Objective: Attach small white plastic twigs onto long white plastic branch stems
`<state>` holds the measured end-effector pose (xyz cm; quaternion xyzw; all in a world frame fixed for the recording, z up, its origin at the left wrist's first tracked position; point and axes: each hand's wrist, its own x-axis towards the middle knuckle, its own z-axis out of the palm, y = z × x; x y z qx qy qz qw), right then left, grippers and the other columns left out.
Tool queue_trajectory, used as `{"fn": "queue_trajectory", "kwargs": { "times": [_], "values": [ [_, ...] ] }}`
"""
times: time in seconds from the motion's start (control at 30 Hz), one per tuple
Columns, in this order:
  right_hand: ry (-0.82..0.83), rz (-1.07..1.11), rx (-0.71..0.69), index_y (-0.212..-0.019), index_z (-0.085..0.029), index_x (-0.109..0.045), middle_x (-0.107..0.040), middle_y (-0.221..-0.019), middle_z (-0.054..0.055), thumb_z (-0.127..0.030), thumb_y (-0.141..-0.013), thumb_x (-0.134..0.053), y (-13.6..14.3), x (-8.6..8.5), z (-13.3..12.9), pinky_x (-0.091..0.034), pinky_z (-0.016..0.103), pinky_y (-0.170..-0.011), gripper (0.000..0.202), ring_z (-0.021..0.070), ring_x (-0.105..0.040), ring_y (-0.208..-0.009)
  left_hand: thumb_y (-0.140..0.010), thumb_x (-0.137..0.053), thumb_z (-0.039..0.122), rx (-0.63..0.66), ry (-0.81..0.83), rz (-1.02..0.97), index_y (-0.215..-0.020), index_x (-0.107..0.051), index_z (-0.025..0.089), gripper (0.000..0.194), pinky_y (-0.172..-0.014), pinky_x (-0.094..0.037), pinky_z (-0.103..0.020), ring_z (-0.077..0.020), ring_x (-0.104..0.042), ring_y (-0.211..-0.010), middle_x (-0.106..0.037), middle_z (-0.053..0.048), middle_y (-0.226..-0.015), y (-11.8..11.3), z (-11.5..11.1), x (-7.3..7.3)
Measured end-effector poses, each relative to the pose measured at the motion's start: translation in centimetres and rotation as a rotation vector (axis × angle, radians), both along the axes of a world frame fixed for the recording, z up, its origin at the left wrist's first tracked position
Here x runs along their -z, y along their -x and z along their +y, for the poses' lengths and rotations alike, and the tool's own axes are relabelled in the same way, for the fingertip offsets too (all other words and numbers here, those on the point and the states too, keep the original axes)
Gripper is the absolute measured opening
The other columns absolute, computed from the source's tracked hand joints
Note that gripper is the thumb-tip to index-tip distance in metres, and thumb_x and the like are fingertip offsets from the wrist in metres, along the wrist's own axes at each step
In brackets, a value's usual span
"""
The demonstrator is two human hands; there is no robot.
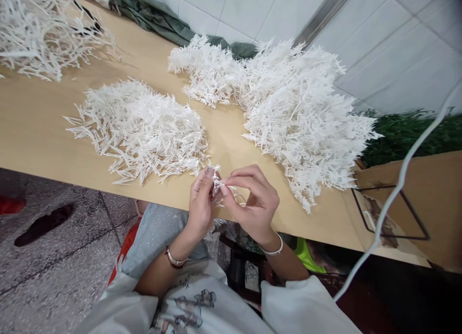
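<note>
Over the table's front edge, my left hand (201, 199) is closed, thumb and fingers pinching a small white plastic sprig (216, 179). My right hand (252, 199) pinches the same sprig from the other side, thumb against fingertips. Thin white strands hang below the fingers; the exact grip points are partly hidden. Just beyond my left hand lies a heap of loose white sprig pieces (144, 129). Behind and right of my right hand spreads a larger, bushier pile of white branched sprigs (296, 108).
Long white stems (43, 33) lie at the tan table's (46, 122) far left. Dark green cloth (155, 16) runs along the tiled wall. At right are a cardboard box (436, 199), green artificial foliage (407, 132) and a white cable (393, 199) crossing the view.
</note>
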<state>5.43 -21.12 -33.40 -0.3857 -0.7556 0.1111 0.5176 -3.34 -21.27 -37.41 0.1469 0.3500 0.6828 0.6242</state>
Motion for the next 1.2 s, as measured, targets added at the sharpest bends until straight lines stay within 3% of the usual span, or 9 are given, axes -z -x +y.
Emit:
{"fn": "queue_trajectory", "kwargs": {
  "times": [0.13,0.23,0.37,0.57,0.67,0.8,0.97,1.07,1.2],
  "values": [
    [0.151,0.217,-0.071,-0.082,-0.022,-0.062,-0.060,-0.080,0.001,-0.010,-0.081,-0.059,-0.5,-0.4,0.3,-0.050,0.032,-0.072,0.012,0.0157,-0.059,-0.080,-0.071,-0.073,0.044,0.079,-0.027,-0.117,-0.065,-0.056,0.017,0.033,-0.046,-0.035,-0.015,-0.0050,-0.041,-0.050,-0.046,0.005,-0.057,0.1,0.1,-0.3],
    [0.278,0.261,-0.141,-0.083,-0.021,-0.060,-0.064,-0.089,0.002,-0.012,-0.084,-0.056,-0.8,-0.6,0.7,-0.049,0.034,-0.083,0.010,0.0159,-0.061,-0.090,-0.072,-0.073,0.044,0.115,-0.082,-0.137,-0.061,-0.052,0.016,0.037,-0.043,-0.030,-0.014,-0.0035,-0.032,-0.046,-0.041,0.006,-0.054,0.2,0.1,-0.6],
    [0.392,0.237,-0.176,-0.084,-0.021,-0.061,-0.067,-0.096,0.003,-0.012,-0.085,-0.058,-0.5,-0.7,1.2,-0.049,0.034,-0.090,0.009,0.0161,-0.063,-0.098,-0.073,-0.073,0.043,0.126,-0.097,-0.168,-0.063,-0.051,0.015,0.037,-0.043,-0.028,-0.013,-0.0034,-0.030,-0.046,-0.039,0.007,-0.054,0.2,0.1,-0.6],
    [0.529,0.168,-0.210,-0.083,-0.019,-0.063,-0.069,-0.109,0.006,-0.017,-0.082,-0.063,-0.1,-0.8,2.3,-0.054,0.031,-0.084,0.003,0.0162,-0.066,-0.097,-0.071,-0.074,0.039,0.125,-0.074,-0.239,-0.065,-0.052,0.015,0.033,-0.043,-0.029,-0.014,-0.0042,-0.034,-0.046,-0.040,0.006,-0.054,0.1,0.4,-0.7],
    [0.560,0.094,-0.243,-0.080,-0.018,-0.064,-0.072,-0.097,0.006,-0.018,-0.079,-0.066,-0.2,-1.3,2.9,-0.057,0.030,-0.075,0.002,0.0155,-0.068,-0.083,-0.073,-0.072,0.034,0.150,-0.077,-0.288,-0.072,-0.055,0.014,0.026,-0.043,-0.029,-0.014,-0.0042,-0.033,-0.046,-0.039,0.007,-0.054,0.2,0.5,-0.7],
    [0.479,0.033,-0.175,-0.076,-0.018,-0.066,-0.071,-0.077,0.003,-0.020,-0.077,-0.068,-0.3,-2.1,4.0,-0.058,0.028,-0.066,0.003,0.0140,-0.067,-0.069,-0.080,-0.063,0.033,0.210,-0.129,-0.331,-0.072,-0.051,0.015,0.024,-0.045,-0.030,-0.014,-0.0051,-0.035,-0.049,-0.041,0.005,-0.058,0.5,0.5,-0.8],
    [0.568,0.094,-0.242,-0.073,-0.017,-0.065,-0.067,-0.068,0.001,-0.029,-0.072,-0.075,0.4,-3.3,7.7,-0.055,0.026,-0.058,0.015,0.0117,-0.063,-0.060,-0.082,-0.061,0.032,0.224,-0.129,-0.324,-0.075,-0.048,0.016,0.021,-0.049,-0.034,-0.016,-0.0053,-0.038,-0.050,-0.044,0.004,-0.062,0.6,0.6,-0.9],
    [0.630,0.122,-0.304,-0.074,-0.017,-0.062,-0.065,-0.066,-0.001,-0.033,-0.069,-0.075,1.7,-3.1,11.0,-0.055,0.028,-0.060,0.021,0.0112,-0.062,-0.059,-0.080,-0.062,0.030,0.174,-0.104,-0.341,-0.077,-0.048,0.017,0.019,-0.053,-0.037,-0.017,-0.0063,-0.041,-0.054,-0.046,0.004,-0.064,0.4,0.7,-0.9],
    [0.516,-0.111,-0.236,-0.091,-0.019,-0.059,-0.066,-0.079,0.000,-0.019,-0.066,-0.074,3.0,-1.7,14.1,-0.053,0.030,-0.070,0.029,0.0146,-0.064,-0.074,-0.080,-0.062,0.027,0.139,-0.096,-0.307,-0.079,-0.049,0.017,0.016,-0.062,-0.040,-0.018,-0.0078,-0.045,-0.061,-0.049,0.003,-0.066,0.3,0.8,-0.7]
  ]
}}
